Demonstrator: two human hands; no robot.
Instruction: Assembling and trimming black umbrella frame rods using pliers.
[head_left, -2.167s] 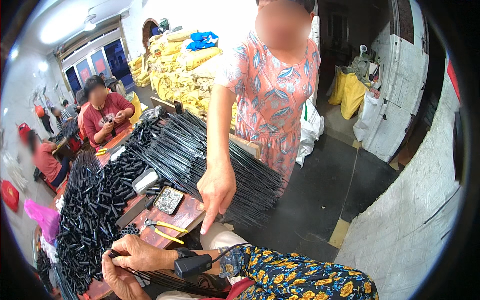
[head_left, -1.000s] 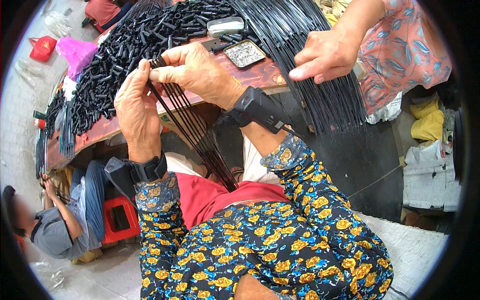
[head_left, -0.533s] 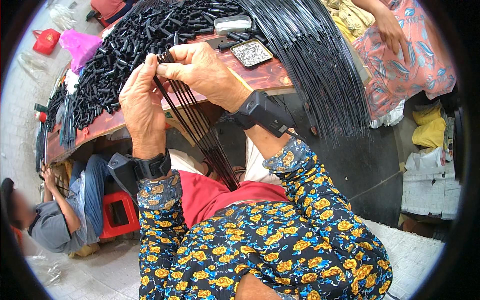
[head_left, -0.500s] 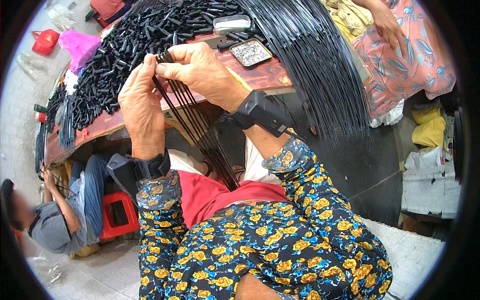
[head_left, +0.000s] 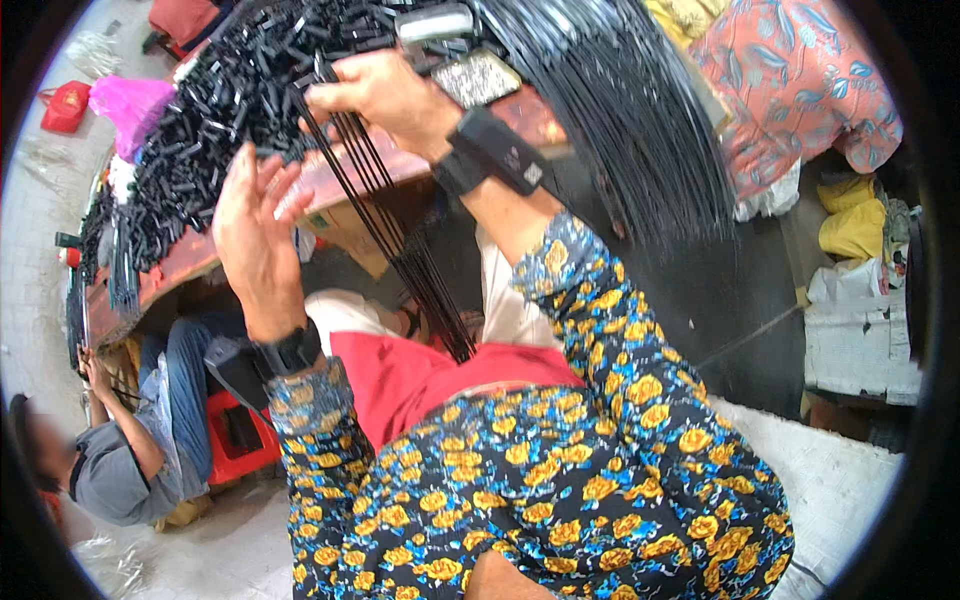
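My right hand (head_left: 380, 95) is closed around the upper ends of a bundle of thin black rods (head_left: 372, 185), just over the table's near edge. Fanned slightly apart, the rods slant down to my lap, where their lower ends lie by the red cloth (head_left: 400, 385). Left of the bundle, my left hand (head_left: 258, 235) is raised with fingers apart and nothing in it. Beyond both hands spreads a heap of short black tubular parts (head_left: 215, 120) on the reddish wooden table (head_left: 530, 118).
A shallow tray (head_left: 500, 95) of small silvery bits sits beside a clear plastic box (head_left: 435, 25). Many long black rods (head_left: 640, 140) overhang the table's right side. At left, another person (head_left: 130, 460) works near a red stool (head_left: 235, 450). Someone in patterned pink cloth (head_left: 800, 85) is at right.
My left hand has let go of the rods' upper ends and moved down and left, its fingers opening. The right hand keeps the bundle, slightly higher and further left in view.
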